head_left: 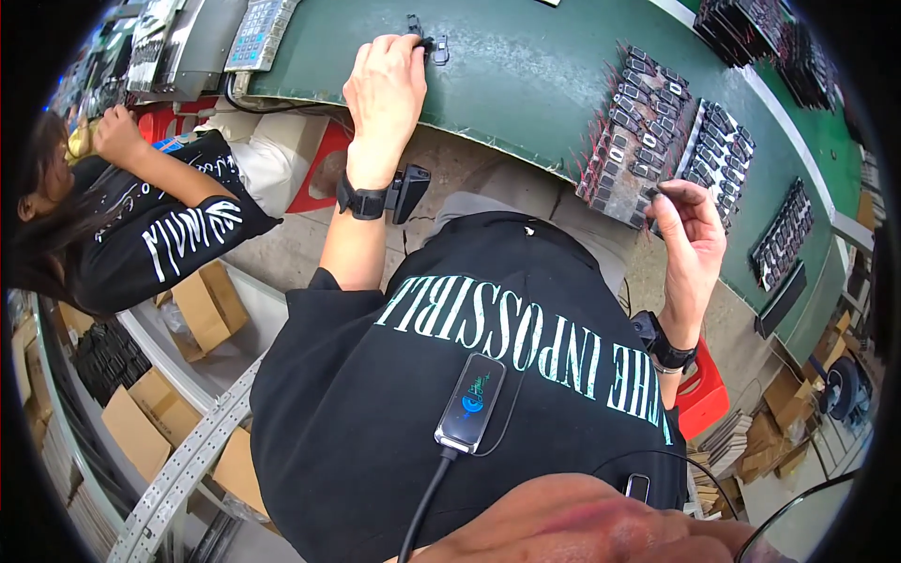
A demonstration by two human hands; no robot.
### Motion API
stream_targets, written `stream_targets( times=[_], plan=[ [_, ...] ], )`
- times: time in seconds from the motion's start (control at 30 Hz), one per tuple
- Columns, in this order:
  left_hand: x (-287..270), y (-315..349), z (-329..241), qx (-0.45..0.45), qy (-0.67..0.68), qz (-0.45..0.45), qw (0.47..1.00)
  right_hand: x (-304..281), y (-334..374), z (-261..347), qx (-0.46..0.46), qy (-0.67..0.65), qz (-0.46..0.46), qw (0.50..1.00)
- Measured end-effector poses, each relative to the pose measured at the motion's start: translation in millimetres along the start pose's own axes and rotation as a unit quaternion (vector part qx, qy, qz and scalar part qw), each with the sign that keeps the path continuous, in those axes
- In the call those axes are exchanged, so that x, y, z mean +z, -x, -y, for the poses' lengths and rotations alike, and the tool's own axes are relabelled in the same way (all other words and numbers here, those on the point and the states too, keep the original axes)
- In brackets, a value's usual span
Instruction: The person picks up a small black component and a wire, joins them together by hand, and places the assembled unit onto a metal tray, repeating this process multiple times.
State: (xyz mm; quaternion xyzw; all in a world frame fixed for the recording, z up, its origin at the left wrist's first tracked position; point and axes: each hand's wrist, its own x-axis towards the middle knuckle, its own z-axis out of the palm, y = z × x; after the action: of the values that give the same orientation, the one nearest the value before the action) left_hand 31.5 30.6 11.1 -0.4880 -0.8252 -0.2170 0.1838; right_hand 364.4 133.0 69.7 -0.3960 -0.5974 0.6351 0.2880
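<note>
Over the green bench at the upper left, my left hand has its fingers curled and closed, with a small dark part at the tips. Right beside those fingertips lies a small black part with a light middle. My right hand pinches a small dark piece between thumb and finger; its exact kind is too small to tell. It hovers by the near edge of a tray bearing rows of small black rectangular modules with thin red wires.
More modules sit on a white sheet and in a dark rack to the right. Stacked trays stand at the far right. A metal machine with a keypad is at left, near a seated co-worker. Cardboard boxes lie behind.
</note>
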Motion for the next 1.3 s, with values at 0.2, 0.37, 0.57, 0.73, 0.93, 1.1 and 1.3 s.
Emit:
stream_targets(
  times=[0.2, 0.37, 0.57, 0.73, 0.93, 1.1, 1.3],
  plan=[
    [1, -5, -7, 0.019, 0.047, -0.051, 0.997, 0, 0, 6, 0.018, 0.001, -0.005, 1.0],
    [-34, -5, -95, -0.054, 0.382, 0.162, 0.908, 18, -18, 6, 0.008, -0.077, 0.024, 0.997],
    [-29, 13, -141, -0.105, 0.548, 0.306, 0.771, 13, -26, 6, 0.048, -0.04, 0.073, 0.995],
    [-22, 25, -145, -0.153, 0.651, 0.337, 0.663, 10, -22, -10, 0.043, -0.049, 0.024, 0.998],
    [-18, 26, -143, -0.118, 0.606, 0.364, 0.697, 13, -18, -12, -0.092, 0.101, -0.02, 0.99],
    [-20, 27, -143, -0.115, 0.588, 0.374, 0.708, 17, -19, -12, -0.044, 0.071, 0.009, 0.996],
    [-19, 26, -144, -0.112, 0.597, 0.365, 0.705, 15, -19, -13, -0.031, 0.085, 0.019, 0.996]
  ],
)
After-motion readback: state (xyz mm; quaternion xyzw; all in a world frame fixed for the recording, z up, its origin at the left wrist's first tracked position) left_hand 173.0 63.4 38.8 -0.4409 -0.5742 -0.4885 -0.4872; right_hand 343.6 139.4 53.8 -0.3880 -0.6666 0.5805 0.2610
